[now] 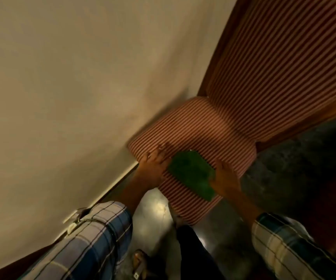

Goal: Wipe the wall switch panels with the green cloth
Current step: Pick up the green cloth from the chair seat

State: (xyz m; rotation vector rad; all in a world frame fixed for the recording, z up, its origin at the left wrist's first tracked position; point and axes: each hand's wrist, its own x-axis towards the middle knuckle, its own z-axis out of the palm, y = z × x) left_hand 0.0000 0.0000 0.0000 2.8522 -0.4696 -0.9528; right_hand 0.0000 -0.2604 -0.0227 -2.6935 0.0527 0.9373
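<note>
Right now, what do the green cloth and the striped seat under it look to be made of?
The green cloth looks like soft, matte fabric, lying limp and flat; blur hides the weave. The striped seat cushion looks like padded woven upholstery: fine red and pale stripes, rounded puffy edges, no shine. The left hand rests on it.

Green cloth (pixel 191 174) lies flat on striped seat cushion (pixel 199 128) of chair beside plain wall (pixel 62 87). L hand (pixel 153 164) rests on cushion at cloth's edge; R hand (pixel 225 176) touches cloth's opposite edge. Frame blurred.
</note>
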